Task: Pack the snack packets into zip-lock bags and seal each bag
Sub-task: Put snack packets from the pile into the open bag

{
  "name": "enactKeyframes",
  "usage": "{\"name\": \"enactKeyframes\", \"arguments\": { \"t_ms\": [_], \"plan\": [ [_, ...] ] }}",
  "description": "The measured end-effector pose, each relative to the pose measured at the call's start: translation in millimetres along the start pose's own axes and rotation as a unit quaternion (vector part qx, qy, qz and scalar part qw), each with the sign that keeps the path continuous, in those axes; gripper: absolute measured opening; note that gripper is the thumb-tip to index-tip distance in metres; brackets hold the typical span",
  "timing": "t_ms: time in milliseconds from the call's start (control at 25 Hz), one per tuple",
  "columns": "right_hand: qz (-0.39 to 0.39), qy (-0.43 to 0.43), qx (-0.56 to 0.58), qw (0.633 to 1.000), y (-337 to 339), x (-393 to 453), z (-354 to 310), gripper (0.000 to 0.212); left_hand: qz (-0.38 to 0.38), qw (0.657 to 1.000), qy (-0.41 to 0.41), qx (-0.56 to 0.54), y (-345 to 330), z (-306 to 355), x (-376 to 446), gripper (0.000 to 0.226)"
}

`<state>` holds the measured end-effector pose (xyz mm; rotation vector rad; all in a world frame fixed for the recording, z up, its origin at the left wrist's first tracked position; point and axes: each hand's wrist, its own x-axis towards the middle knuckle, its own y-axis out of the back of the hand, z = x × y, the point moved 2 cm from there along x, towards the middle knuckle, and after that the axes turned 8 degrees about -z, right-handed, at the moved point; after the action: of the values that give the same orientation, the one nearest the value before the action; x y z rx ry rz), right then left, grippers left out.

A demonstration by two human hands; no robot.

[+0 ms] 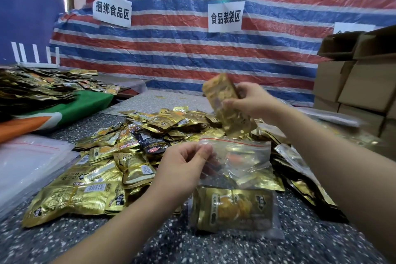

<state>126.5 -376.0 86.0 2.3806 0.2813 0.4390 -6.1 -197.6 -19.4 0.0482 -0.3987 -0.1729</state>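
Fingers of the left hand (182, 167) pinch the red-striped top edge of a clear plastic zip-lock bag (237, 161), holding it up over the middle of the speckled grey tabletop (150, 246), while the fingers of the right hand (252, 100) curl round a blurred bundle of gold foil snack packets (227, 105) raised just above the bag's mouth and tilted down toward it. Whether the mouth is fully parted cannot be told through the clear film, though the bag looks slack and holds nothing yet. By my reading the work is at an early-to-middle stage: one sealed-looking clear bag filled with gold packets (233, 208) lies flat near the front edge of the tabletop, directly below the held bag, and a few more filled bags seem to lie toward the right edge, partly hidden by the right forearm. Much remains, since a large loose heap of gold and black foil packets (120, 156) spreads across the centre and left of the tabletop, and a stack of flat unused clear bags (27, 161) waits at the left edge. The bundle in hand sits close over the open bag without entering it, so loading and then pressing the zip closed are both not yet done for this bag.
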Motion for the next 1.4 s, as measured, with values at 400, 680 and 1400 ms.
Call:
{"name": "enactKeyframes", "arguments": {
  "t_ms": [400, 680, 1400],
  "plan": [
    [0.051, 0.103, 0.438, 0.892, 30.1, -94.2, -12.4, 0.041, -0.025, 1.0, -0.006, 0.003, 0.2, 8.1, -2.7, 0.026],
    [0.005, 0.113, 0.426, 0.897, 18.3, -99.1, -2.5, 0.029, -0.023, 1.0, -0.018, -0.002, 0.8, 3.6, -0.5, 0.029],
    [-0.16, 0.089, 0.149, 0.972, -0.9, -110.9, -15.7, 0.046, 0.003, 1.0, -0.018, -0.022, 2.2, -4.0, 5.0, 0.036]
  ]
}}
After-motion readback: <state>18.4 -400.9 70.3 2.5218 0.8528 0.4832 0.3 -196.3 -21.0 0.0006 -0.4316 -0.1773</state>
